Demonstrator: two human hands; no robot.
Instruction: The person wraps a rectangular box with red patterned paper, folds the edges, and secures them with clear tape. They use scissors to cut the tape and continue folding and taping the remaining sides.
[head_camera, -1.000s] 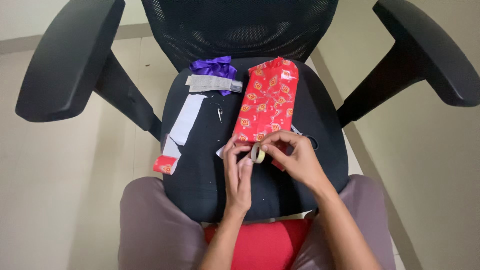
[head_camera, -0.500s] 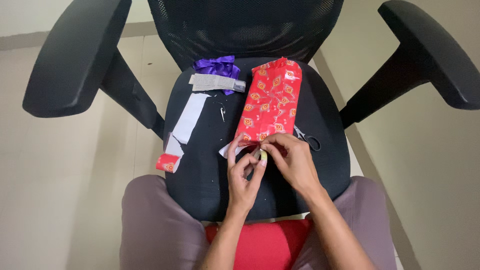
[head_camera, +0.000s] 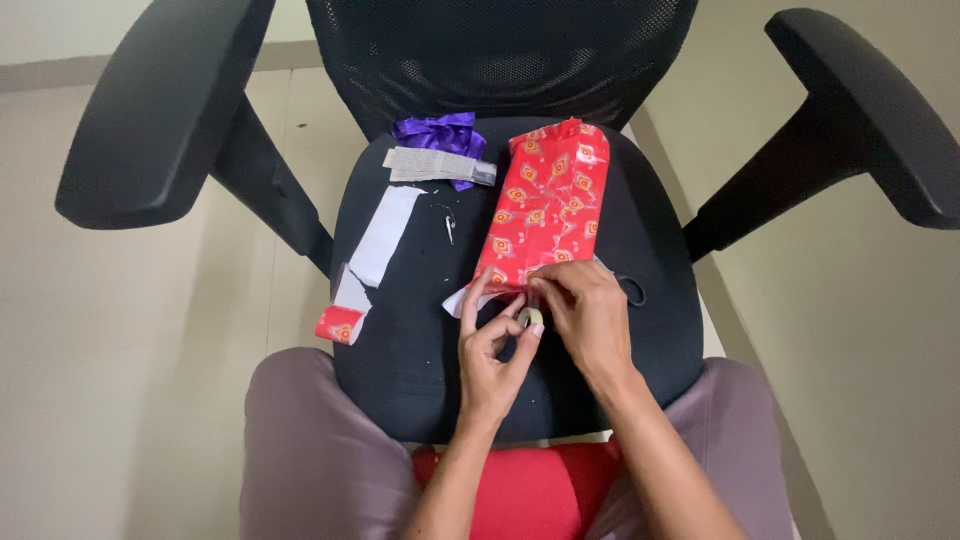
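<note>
Head view: red patterned parcel (head_camera: 540, 210) mid-seat

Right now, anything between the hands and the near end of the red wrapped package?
Nothing visible. The left hand pinches a small tape roll right at the red wrapped package's near end, and the right hand rests on that end's fold. The scissors lie off to the right, partly hidden.

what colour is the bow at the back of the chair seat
Purple bow, shiny ribbon loops, best seen in the head view.
</note>
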